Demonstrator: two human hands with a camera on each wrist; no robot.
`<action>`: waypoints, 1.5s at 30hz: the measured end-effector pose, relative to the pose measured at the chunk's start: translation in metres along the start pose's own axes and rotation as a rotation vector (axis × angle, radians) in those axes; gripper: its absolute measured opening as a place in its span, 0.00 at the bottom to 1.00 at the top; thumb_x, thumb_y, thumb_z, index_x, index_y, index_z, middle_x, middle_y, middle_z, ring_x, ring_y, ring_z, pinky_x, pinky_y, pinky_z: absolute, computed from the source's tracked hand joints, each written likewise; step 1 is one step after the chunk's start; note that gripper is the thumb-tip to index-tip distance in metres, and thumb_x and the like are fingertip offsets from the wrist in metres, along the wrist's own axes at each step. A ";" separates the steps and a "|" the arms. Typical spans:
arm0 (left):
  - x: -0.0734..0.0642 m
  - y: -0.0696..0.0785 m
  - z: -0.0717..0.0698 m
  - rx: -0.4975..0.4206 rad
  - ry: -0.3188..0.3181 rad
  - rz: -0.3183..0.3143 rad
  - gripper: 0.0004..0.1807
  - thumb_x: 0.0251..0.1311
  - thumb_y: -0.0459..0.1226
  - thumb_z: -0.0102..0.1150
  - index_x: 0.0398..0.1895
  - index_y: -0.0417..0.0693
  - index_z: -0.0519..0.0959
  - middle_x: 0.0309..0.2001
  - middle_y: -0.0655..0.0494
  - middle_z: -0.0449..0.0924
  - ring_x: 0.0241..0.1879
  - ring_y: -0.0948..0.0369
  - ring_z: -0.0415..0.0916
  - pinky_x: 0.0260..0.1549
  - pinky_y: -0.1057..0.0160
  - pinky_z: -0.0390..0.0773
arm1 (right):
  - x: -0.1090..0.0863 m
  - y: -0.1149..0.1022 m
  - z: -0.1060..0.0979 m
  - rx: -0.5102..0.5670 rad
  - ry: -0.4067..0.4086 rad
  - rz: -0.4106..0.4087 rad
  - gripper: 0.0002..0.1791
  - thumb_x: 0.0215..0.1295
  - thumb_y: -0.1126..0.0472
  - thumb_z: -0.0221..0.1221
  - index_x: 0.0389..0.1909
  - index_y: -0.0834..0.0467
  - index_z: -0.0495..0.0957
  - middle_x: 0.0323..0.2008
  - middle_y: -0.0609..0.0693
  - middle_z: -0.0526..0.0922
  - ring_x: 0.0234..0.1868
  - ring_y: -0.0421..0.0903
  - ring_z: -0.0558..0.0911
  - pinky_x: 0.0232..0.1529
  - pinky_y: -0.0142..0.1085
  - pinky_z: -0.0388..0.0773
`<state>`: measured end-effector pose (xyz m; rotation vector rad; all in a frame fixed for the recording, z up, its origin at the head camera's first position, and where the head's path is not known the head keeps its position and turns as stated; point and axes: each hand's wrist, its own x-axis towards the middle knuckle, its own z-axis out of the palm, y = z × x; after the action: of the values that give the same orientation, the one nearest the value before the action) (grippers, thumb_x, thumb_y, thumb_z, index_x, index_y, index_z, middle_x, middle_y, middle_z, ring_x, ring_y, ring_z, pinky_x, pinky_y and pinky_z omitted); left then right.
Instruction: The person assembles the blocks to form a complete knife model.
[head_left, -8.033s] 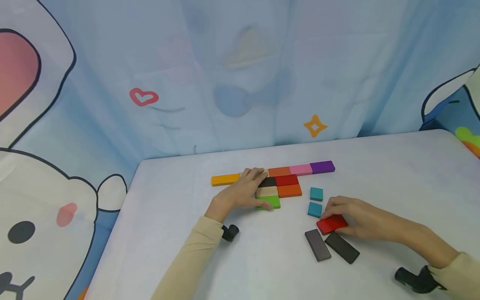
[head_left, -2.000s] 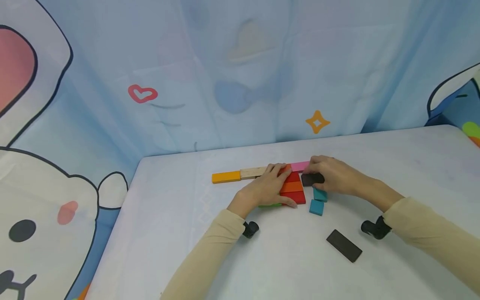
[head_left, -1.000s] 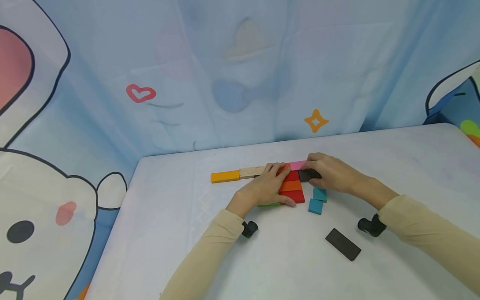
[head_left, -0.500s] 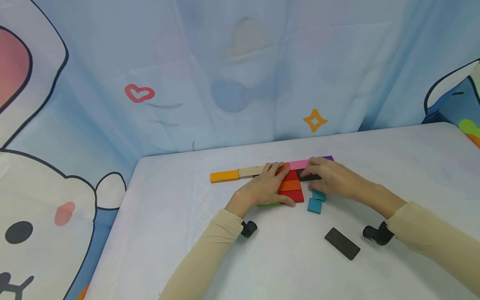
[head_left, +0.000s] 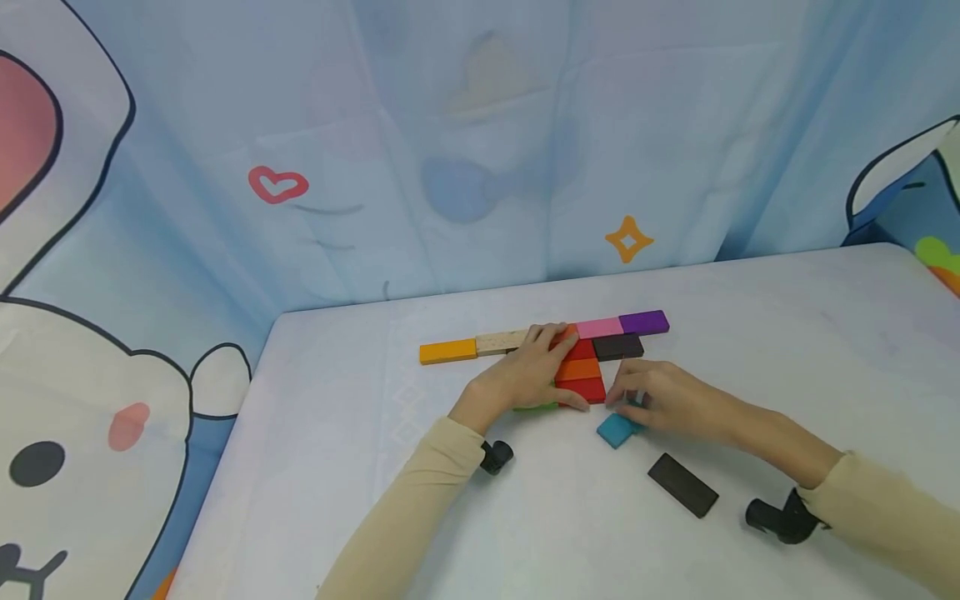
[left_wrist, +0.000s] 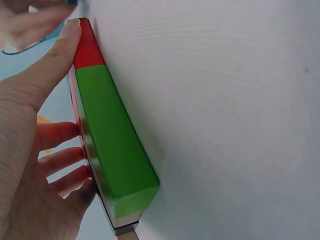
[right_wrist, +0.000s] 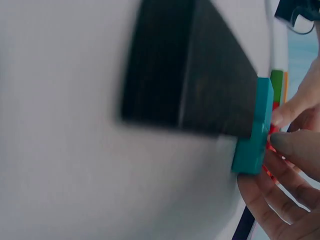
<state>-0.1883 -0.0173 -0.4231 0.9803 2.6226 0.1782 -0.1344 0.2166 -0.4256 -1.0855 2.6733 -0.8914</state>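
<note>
In the head view my left hand (head_left: 517, 383) rests across a flat group of coloured blocks. Its thumb touches the edge of a red block (head_left: 585, 390), beside a green block (left_wrist: 112, 130); its spread fingers lie on the group's far side. Above that red block are an orange block (head_left: 577, 370) and another red block (head_left: 582, 350), partly covered. My right hand (head_left: 667, 400) pinches a small teal block (right_wrist: 249, 155), mostly hidden by the fingers in the head view. A second teal block (head_left: 617, 430) lies against it on the table.
A dark block (head_left: 683, 485) lies loose near my right hand. Another dark block (head_left: 618, 347) adjoins the upper red one. Along the back runs a row with yellow (head_left: 447, 352), plain wood (head_left: 501, 342), pink (head_left: 598, 328) and purple (head_left: 644, 322) blocks. A curtain hangs behind the table.
A dark block has been set against the red one and let go by my right hand, which has come down to the teal blocks. These have shifted nearer and turned. My left hand stays put.
</note>
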 end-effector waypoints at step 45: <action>-0.001 -0.002 0.001 -0.021 0.005 0.019 0.56 0.65 0.65 0.62 0.86 0.48 0.50 0.84 0.48 0.45 0.79 0.52 0.47 0.73 0.63 0.64 | -0.048 0.029 -0.038 -0.137 0.024 0.140 0.22 0.48 0.62 0.82 0.46 0.52 0.88 0.42 0.39 0.83 0.43 0.41 0.82 0.44 0.37 0.87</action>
<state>-0.1885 -0.0197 -0.4245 0.9989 2.6116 0.2127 -0.1282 0.2837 -0.4161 -0.9036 2.8247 -0.7117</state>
